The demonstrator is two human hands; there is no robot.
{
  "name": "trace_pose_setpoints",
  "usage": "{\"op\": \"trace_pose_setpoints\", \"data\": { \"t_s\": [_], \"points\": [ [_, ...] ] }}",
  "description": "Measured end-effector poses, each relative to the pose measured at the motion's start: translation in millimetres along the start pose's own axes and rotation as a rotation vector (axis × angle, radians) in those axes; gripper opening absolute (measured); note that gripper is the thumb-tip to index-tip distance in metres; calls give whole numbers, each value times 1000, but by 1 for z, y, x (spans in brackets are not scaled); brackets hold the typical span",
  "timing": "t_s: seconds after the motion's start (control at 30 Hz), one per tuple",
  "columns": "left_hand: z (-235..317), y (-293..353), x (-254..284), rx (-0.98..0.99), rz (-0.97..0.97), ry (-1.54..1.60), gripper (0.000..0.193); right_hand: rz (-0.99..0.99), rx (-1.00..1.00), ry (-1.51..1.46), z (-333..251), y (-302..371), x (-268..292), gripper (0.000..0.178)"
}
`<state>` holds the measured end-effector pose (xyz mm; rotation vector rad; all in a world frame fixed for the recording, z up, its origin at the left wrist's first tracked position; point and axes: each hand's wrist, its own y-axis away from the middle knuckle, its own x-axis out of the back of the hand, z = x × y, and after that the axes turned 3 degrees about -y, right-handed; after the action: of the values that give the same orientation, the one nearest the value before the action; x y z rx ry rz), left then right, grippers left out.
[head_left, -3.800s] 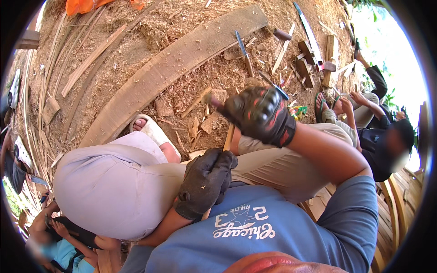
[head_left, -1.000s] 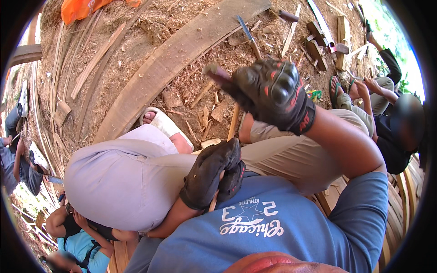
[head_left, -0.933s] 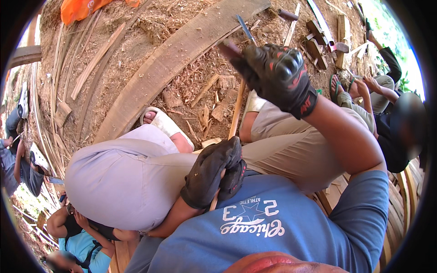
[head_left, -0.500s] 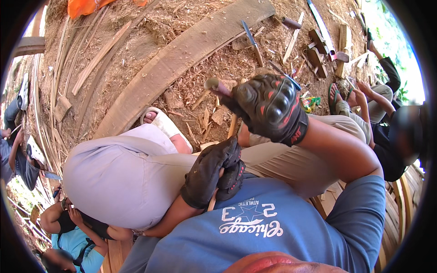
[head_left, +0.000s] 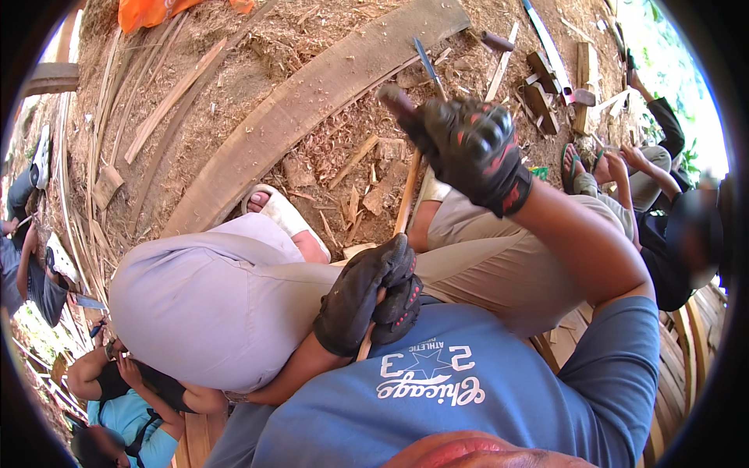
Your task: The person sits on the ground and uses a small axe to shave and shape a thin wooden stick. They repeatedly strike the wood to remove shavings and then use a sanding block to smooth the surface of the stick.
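Observation:
My left hand (head_left: 367, 292), in a black glove with red dots, is closed around a thin wooden stick (head_left: 408, 193). The stick slants from the ground between my feet, through the fist, to my blue shirt. My right hand (head_left: 472, 144), in a black glove with hard knuckle plates, is raised above my right knee. It is closed on a dark rounded wooden handle (head_left: 396, 100), whose end sticks out past the thumb side. Whatever the handle belongs to is hidden behind the glove, and the hand is slightly blurred.
Ahead lies a long curved plank (head_left: 273, 109) among wood shavings. A knife (head_left: 427, 66), a long blade (head_left: 548, 47) and wooden blocks (head_left: 540, 108) lie beyond it. One person (head_left: 686, 226) sits at my right; others (head_left: 129, 413) are at my left.
My right hand has moved up and slightly forward with the handle. A blade that showed beside that glove is out of sight now. My left hand and the stick have barely moved.

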<state>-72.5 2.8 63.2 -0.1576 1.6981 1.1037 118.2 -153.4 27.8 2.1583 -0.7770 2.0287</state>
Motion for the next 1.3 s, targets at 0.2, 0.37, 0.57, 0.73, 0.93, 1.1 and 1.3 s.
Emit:
{"op": "trace_pose_setpoints", "data": {
  "t_s": [0.2, 0.37, 0.57, 0.73, 0.93, 1.1, 1.3],
  "points": [
    [1, -1, 5, 25, -49, 24, 49, 79, 4, -12, -3, -1, -8, 35],
    [-1, -4, 7, 28, -6, 10, 47, 169, 4, -154, -15, 6, -16, 28],
    [1, -3, 8, 63, -16, -29, 46, -22, -78, 79, 6, 9, -8, 19],
    [-3, -2, 9, 38, -22, 7, 45, 22, 58, -73, -5, 4, -4, 16],
    [-4, -5, 11, 26, -3, -3, 45, -137, 23, -55, -15, 11, 5, 14],
    [-1, -1, 5, 43, -2, -13, 45, -125, 1, 28, -5, 6, 0, 18],
    [-2, 0, 9, 2, -1, -2, 44, -125, 66, 149, -10, -5, 6, 8]
  ]
}}
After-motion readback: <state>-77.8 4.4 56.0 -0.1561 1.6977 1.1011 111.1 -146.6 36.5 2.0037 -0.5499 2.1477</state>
